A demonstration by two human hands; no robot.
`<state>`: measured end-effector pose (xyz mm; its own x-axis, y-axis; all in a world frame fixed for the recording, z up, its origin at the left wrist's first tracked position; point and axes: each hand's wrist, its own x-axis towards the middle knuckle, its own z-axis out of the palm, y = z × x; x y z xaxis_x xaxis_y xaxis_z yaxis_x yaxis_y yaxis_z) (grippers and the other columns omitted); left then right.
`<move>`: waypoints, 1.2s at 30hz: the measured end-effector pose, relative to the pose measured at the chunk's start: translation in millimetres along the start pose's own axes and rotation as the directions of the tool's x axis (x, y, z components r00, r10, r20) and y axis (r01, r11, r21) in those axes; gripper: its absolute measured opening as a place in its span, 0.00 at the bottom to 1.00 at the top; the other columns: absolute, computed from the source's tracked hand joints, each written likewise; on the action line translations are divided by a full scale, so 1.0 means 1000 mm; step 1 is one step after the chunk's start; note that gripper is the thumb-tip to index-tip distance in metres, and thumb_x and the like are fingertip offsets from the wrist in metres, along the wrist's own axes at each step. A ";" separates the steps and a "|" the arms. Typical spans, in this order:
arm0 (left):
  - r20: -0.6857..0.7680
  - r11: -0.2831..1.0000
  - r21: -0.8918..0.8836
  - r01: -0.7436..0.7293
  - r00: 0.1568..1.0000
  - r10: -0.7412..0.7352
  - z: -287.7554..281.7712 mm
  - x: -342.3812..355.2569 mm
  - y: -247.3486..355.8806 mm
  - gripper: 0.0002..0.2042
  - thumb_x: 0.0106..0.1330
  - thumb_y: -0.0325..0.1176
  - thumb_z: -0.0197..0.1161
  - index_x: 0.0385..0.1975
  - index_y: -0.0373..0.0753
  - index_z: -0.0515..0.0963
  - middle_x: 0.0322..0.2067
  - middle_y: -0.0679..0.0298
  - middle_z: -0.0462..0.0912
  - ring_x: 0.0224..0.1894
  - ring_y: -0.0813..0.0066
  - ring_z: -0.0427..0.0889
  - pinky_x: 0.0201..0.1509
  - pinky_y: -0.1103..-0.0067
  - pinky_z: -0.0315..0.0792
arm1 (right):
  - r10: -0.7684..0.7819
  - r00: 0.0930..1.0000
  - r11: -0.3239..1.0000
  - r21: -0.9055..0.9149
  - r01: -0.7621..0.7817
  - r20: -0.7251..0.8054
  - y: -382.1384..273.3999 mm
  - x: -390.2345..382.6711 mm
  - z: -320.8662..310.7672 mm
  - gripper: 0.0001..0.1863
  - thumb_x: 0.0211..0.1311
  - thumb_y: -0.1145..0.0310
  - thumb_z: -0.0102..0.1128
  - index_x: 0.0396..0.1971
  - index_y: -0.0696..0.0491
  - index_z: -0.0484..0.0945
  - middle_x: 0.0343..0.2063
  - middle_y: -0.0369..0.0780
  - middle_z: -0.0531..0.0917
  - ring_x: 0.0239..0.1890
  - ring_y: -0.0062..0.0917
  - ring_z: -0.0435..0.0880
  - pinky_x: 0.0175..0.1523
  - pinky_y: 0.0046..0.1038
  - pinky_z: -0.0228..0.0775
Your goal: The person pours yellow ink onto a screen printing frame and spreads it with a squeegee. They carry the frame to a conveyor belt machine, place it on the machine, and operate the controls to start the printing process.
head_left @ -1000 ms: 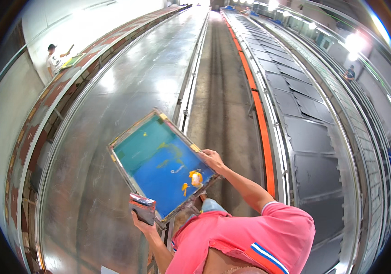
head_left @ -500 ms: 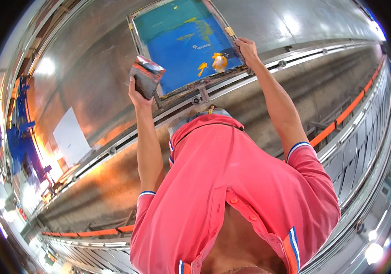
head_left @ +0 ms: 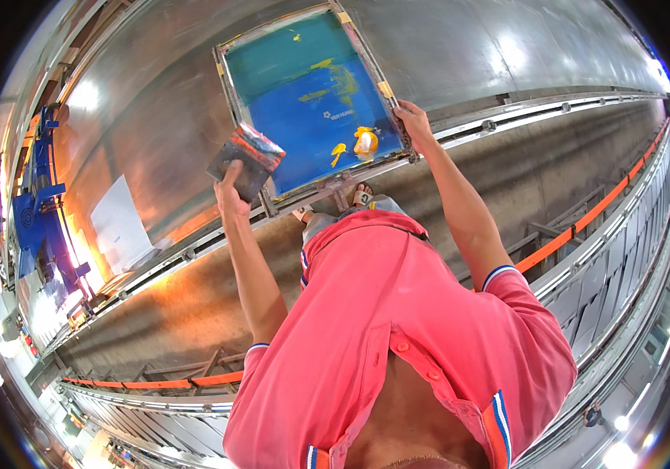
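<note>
A screen-printing frame (head_left: 372,64) with a blue and green mesh (head_left: 292,117) lies over the metal table. Yellow ink (head_left: 365,141) with a pale patch sits near the mesh's lower right, beside a smaller yellow smear (head_left: 338,152). My left hand (head_left: 231,192) grips a dark, flat squeegee-like block (head_left: 252,162) with a red-orange smeared edge, held tilted over the frame's lower left corner. Fingers of my right hand (head_left: 413,125) are closed on the frame's right side, near its lower corner.
The long metal table (head_left: 460,55) has a rail (head_left: 499,121) along its near edge. White paper (head_left: 121,223) lies at left, close to a bright orange glow and blue equipment (head_left: 38,207). Behind me run an orange bar (head_left: 562,248) and a rack of grey panels (head_left: 609,262).
The block in my left hand has turned and tilted, showing more of its dark face. In the picture, frame and right hand sit lower and slightly left. My sandalled feet now show.
</note>
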<state>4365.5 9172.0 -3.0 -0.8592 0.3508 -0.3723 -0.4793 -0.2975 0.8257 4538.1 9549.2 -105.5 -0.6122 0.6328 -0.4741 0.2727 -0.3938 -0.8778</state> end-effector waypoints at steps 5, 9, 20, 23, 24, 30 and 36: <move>0.400 0.522 0.758 -0.391 0.911 0.101 0.095 0.004 -0.010 0.20 0.45 0.20 0.61 0.43 0.33 0.75 0.38 0.54 0.82 0.40 0.59 0.83 0.43 0.67 0.76 | -0.020 0.999 0.981 -0.193 0.025 0.029 0.012 -0.007 -0.012 0.21 0.60 0.64 0.59 0.48 0.62 0.77 0.36 0.42 0.84 0.35 0.20 0.79 0.41 0.24 0.71; 0.469 -0.124 0.869 -0.479 0.877 -0.100 0.185 0.021 -0.045 0.22 0.43 0.29 0.64 0.44 0.44 0.78 0.34 0.49 0.82 0.41 0.50 0.81 0.41 0.66 0.74 | -0.072 0.997 0.984 -0.162 0.072 0.007 0.014 -0.011 0.000 0.21 0.62 0.59 0.58 0.42 0.64 0.79 0.31 0.39 0.82 0.32 0.19 0.76 0.39 0.24 0.68; 0.329 -0.028 0.898 -0.440 0.711 -0.621 0.207 0.098 -0.103 0.22 0.31 0.27 0.71 0.34 0.37 0.83 0.30 0.54 0.84 0.36 0.59 0.82 0.40 0.69 0.73 | -0.013 0.997 0.993 -0.118 0.004 -0.079 0.008 -0.004 -0.003 0.25 0.67 0.51 0.51 0.35 0.62 0.78 0.27 0.33 0.75 0.32 0.16 0.68 0.39 0.22 0.63; 0.229 -0.055 0.940 -0.337 0.741 -0.632 0.209 0.107 -0.111 0.22 0.28 0.25 0.70 0.33 0.35 0.82 0.29 0.53 0.84 0.37 0.60 0.81 0.41 0.69 0.72 | -0.044 0.993 0.992 -0.119 0.030 -0.111 0.006 -0.006 -0.002 0.29 0.66 0.46 0.49 0.27 0.63 0.74 0.22 0.37 0.72 0.29 0.21 0.65 0.36 0.27 0.61; 0.203 -0.070 0.944 -0.322 0.736 -0.646 0.209 0.110 -0.107 0.22 0.28 0.25 0.70 0.33 0.34 0.82 0.29 0.53 0.84 0.36 0.61 0.81 0.42 0.69 0.72 | -0.058 0.991 0.993 -0.114 0.044 -0.124 0.005 -0.006 0.000 0.31 0.65 0.45 0.48 0.24 0.63 0.72 0.20 0.38 0.70 0.27 0.23 0.63 0.34 0.30 0.61; 0.300 -0.043 0.929 -0.367 0.817 -0.492 0.206 0.055 -0.054 0.17 0.38 0.28 0.68 0.32 0.33 0.82 0.36 0.54 0.83 0.42 0.54 0.80 0.45 0.67 0.72 | -0.080 0.995 0.996 -0.041 0.077 -0.062 0.004 -0.008 -0.009 0.26 0.68 0.46 0.48 0.21 0.55 0.68 0.19 0.30 0.61 0.25 0.15 0.55 0.29 0.25 0.50; 0.677 -0.155 0.735 -0.660 0.726 0.121 0.156 -0.062 -0.112 0.18 0.43 0.26 0.58 0.38 0.43 0.83 0.38 0.58 0.84 0.42 0.57 0.82 0.46 0.67 0.74 | -0.046 0.998 0.999 -0.021 0.046 -0.040 0.001 -0.008 0.000 0.25 0.68 0.47 0.48 0.19 0.53 0.65 0.19 0.28 0.60 0.25 0.15 0.55 0.28 0.24 0.49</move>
<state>4499.9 9322.0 -6.4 -0.5608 0.8197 0.1164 0.7726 0.4676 0.4295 4543.4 9543.8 -102.8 -0.5938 0.6768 -0.4352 0.2602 -0.3503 -0.8998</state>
